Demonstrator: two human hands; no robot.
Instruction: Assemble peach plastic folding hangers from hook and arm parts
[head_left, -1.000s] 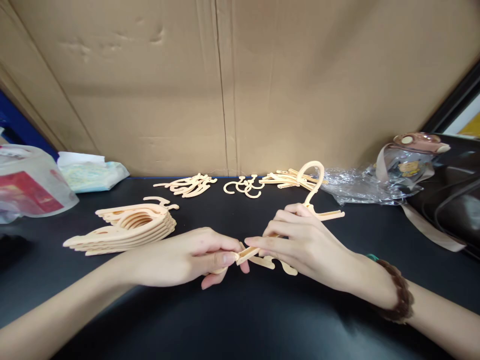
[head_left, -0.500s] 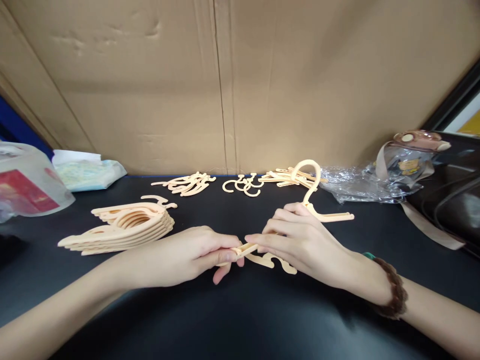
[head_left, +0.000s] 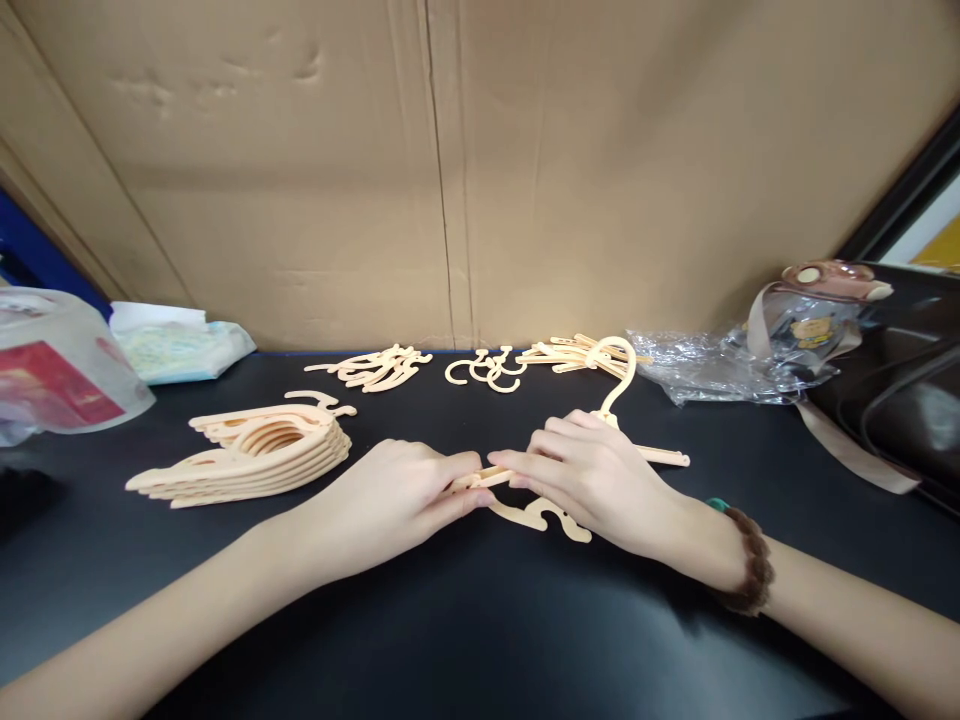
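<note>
A peach plastic clothes hanger (head_left: 664, 456) is in both my hands, its round hook rising above the right one. My left hand (head_left: 397, 495) pinches the left end of the hanger's arm between thumb and fingers. Over the hanger's middle lies my right hand (head_left: 600, 485), fingers closed around it and fingertips close to the left thumb; the palm hides much of the hanger. A wavy, notched peach piece (head_left: 525, 514) shows below the right fingers; whether it is joined to the hanger I cannot tell.
Stacked peach hanger pieces (head_left: 255, 470) lie left, with a small notched piece (head_left: 319, 400) behind. Farther back are curved pieces (head_left: 382, 368), loose hooks (head_left: 491, 370) and straight bars (head_left: 559, 354). Clear plastic wrap (head_left: 675, 370), a tissue pack (head_left: 184, 345) and a translucent container (head_left: 67, 360) flank them.
The hanger's hook has tilted lower, and its right end has dropped and shifted left. My left thumb and fingers have changed their grip on the arm's end; my right hand stays on the hanger.
</note>
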